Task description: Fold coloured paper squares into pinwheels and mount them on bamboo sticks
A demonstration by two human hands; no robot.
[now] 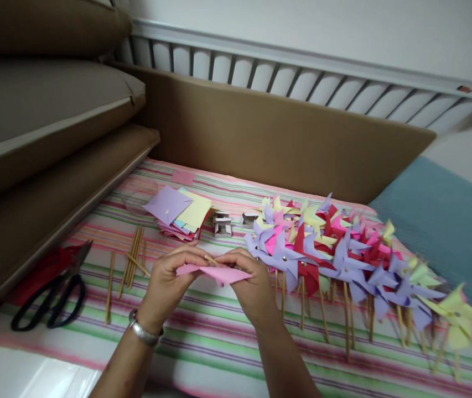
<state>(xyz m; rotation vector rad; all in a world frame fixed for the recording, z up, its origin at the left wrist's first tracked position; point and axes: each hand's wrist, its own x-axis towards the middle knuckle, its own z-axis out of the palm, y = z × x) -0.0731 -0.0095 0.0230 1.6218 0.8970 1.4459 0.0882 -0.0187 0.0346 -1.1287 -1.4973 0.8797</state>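
Between both hands is a pink paper pinwheel point(219, 273), its blades partly folded and tilted toward me. My left hand point(181, 268) grips its left side, fingers curled round the edge. My right hand point(246, 273) pinches the right side, fingertips near the middle. The end of a thin wooden stick point(211, 260) shows between the fingertips; the rest of it is hidden. To the right lie many finished pinwheels point(346, 269) in purple, red, pink and yellow on sticks. Beyond my hands sits a stack of coloured paper squares point(169, 204).
Black-handled scissors point(55, 296) lie at the left by red material point(42, 273). Several loose sticks point(134, 257) rest near my left hand. Small open boxes point(222, 224) stand behind. Brown cushions point(53, 110) are stacked left; a brown panel point(260, 138) borders the striped cloth point(202, 342).
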